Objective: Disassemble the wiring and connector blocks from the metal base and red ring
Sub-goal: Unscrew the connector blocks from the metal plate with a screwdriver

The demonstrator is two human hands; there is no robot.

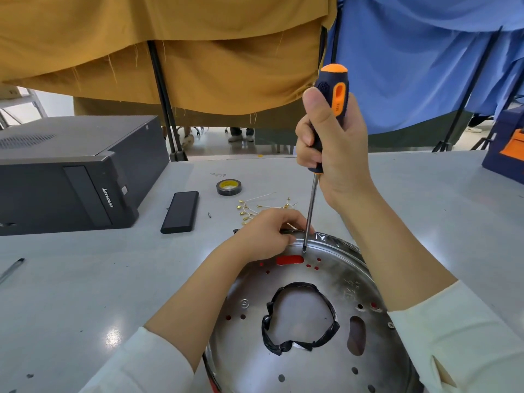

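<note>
My right hand point(331, 143) gripped the orange-and-black screwdriver point(326, 120) upright, tip seated in a screw; my left hand point(266, 234) pinched the round shiny metal base's point(348, 282) rim, steadying it.

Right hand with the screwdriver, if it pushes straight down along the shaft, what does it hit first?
The right hand drives the screwdriver tip straight into the metal base, near the far rim beside the red slot. It already looks in contact, probably on a screw, though that is unclear.
</note>
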